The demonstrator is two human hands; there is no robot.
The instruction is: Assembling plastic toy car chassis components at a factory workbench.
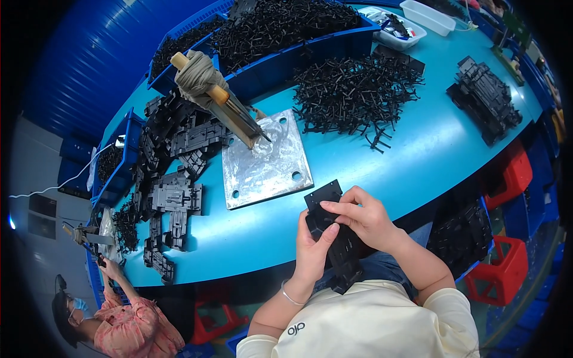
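Teal worktop [358, 161] carries a scuffed steel plate [265, 161]; just below it, both hands, left [313, 253] and right [364, 218], grip a flat, matte black plastic part [334, 238] over the lap. Its thin ribs could snap if the fingers twist too hard.

A black plastic part [334, 235] over a turquoise table [418, 149], beside a silver metal plate [265, 164] and blue bins [298, 56].
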